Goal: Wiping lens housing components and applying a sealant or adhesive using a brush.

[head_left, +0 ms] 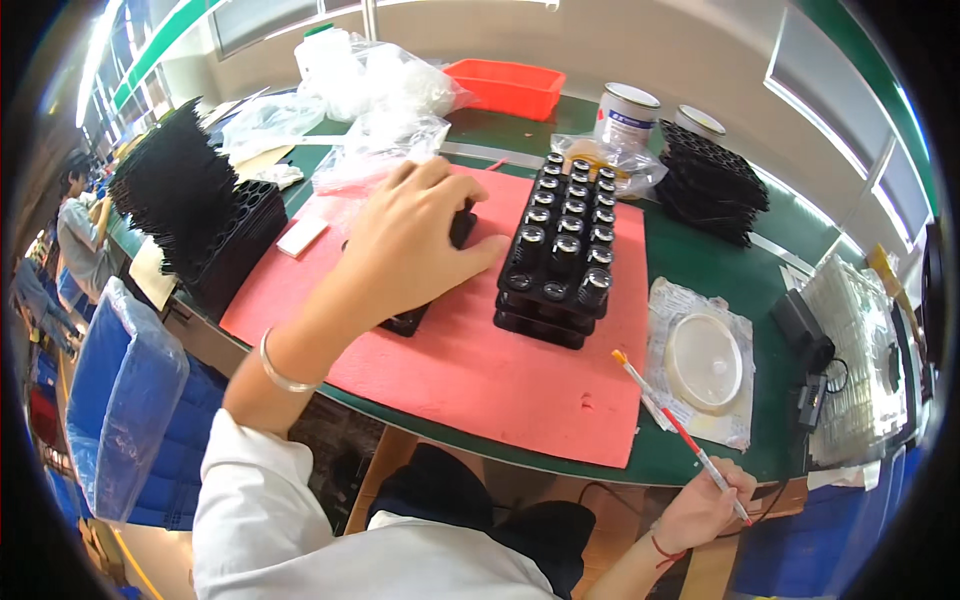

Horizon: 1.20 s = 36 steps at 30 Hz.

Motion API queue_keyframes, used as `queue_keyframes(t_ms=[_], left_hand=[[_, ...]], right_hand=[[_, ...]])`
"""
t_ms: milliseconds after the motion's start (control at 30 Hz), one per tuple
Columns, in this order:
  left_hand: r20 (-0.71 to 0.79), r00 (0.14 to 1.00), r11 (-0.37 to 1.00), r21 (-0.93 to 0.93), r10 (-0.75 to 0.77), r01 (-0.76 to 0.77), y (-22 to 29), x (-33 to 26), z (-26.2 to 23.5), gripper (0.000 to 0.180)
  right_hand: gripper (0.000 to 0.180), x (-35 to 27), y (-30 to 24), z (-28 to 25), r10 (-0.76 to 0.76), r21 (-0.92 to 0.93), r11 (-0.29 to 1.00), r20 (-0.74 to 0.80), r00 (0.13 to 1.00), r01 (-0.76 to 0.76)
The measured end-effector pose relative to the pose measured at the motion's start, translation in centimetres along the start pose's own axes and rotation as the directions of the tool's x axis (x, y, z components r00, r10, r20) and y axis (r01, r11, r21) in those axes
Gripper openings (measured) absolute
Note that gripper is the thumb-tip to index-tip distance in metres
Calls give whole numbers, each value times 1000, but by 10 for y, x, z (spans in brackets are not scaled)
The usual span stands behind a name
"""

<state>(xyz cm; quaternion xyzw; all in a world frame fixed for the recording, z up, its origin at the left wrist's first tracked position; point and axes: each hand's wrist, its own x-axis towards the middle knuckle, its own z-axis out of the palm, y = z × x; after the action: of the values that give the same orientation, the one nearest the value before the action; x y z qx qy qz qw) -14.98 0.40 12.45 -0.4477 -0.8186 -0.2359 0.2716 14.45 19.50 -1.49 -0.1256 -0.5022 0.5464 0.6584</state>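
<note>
My left hand arches over a black tray on the pink mat, its thumb spread away from the fingers. The hand hides most of that tray, and I cannot tell whether the fingertips touch it. Just right of the thumb stands another black tray, stacked and filled with rows of black cylindrical parts with shiny tops. At the lower right, my right hand grips a slim paintbrush by its red and white handle. Its orange-tan tip points up and left, over the mat's right edge.
A round whitish lid or dish lies on paper right of the pink mat. Black tray stacks stand left and back right. Behind are plastic bags, a red bin and a can.
</note>
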Motion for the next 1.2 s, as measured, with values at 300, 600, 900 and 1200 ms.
queue_keyframes(t_ms=[300,600,900,1200], left_hand=[[162,981,991,-98,110,-95,3,18,28,26],[85,949,863,-446,304,-236,60,-43,24,31],[280,867,720,-684,411,-120,51,-57,67,34],[487,847,619,-738,213,269,53,-57,51,27]], right_hand=[[28,16,-13,1,-180,-83,979,60,982,185],[27,34,-32,-21,-539,-620,570,212,815,539],[29,39,-43,-14,-452,-654,472,396,799,591],[30,35,-34,-3,-410,-575,713,122,904,401]])
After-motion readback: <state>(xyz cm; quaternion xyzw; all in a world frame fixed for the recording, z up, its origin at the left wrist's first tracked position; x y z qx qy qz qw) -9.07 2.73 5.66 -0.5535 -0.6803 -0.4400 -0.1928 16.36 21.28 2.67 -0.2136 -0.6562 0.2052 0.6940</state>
